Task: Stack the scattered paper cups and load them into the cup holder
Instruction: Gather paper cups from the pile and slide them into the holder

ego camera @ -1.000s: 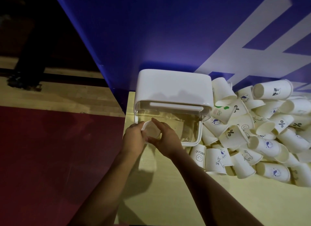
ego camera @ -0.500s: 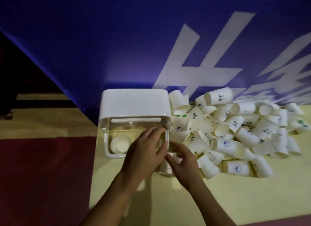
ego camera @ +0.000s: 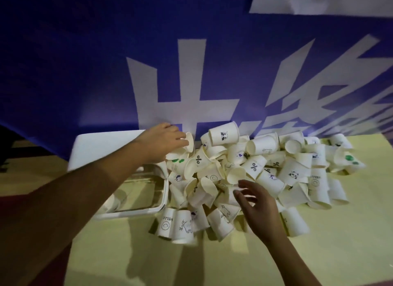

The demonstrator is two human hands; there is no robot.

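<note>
A large pile of white paper cups (ego camera: 261, 170) lies scattered on a pale yellow table (ego camera: 212, 260), heaped against a blue banner (ego camera: 85, 62) with big white characters that stands along the far edge. Most cups lie on their sides or tilted, many overlapping; prints on them include percent signs, panda faces, green dots, smiley faces and the word HELLO. At the left end of the pile sits the cup holder (ego camera: 127, 179), a white box with a solid white top at the far side and a clear-walled section at the near side; part of it is hidden behind the left forearm, and what it holds is too blurred to tell. The left hand (ego camera: 163, 142) reaches across the holder to the far left corner of the pile, its fingers closed around the rim of one cup (ego camera: 189, 143) that is tipped on its side, mouth facing right. The right hand (ego camera: 255, 200) hovers over the near middle of the pile with fingers spread and slightly curled, gripping nothing; whether the fingertips touch the cups beneath cannot be told. To the left of the table a dark red floor (ego camera: 21, 211) shows.
</note>
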